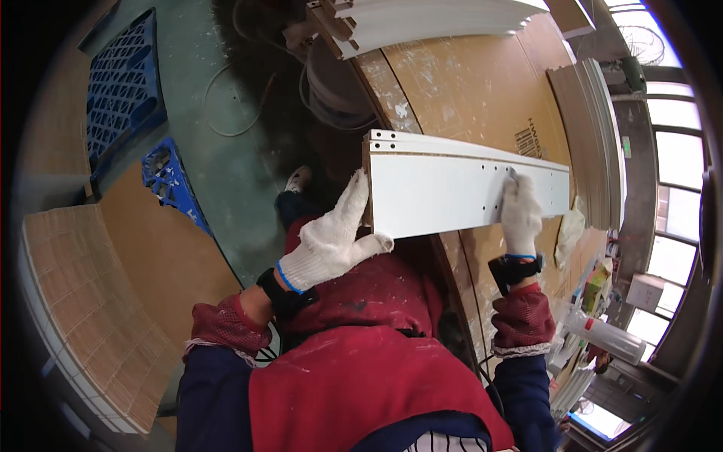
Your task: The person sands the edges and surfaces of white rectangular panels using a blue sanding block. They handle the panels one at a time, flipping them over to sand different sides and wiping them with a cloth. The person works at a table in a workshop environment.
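Observation:
A stack of long white panels [433, 188] with small dark drilled holes lies across the work table, its near left end reaching past the table edge. My left hand [331, 233], in a white knit glove, braces that end. Its fingers stretch up along the end face and the thumb lies at the lower front corner. My right hand [521, 211], gloved too, rests on the top panel's face near the right-hand holes. Its fingers are closed, with a small greyish tip showing at them; what they hold is too small to name.
Brown cardboard [459, 83] covers the table. More white boards [444, 19] lie at the far side, and a board stack [591, 143] stands at right. On the floor at left are a blue plastic pallet [124, 94] and stacked tan boards [98, 301]. A bucket [335, 87] stands beyond the table edge.

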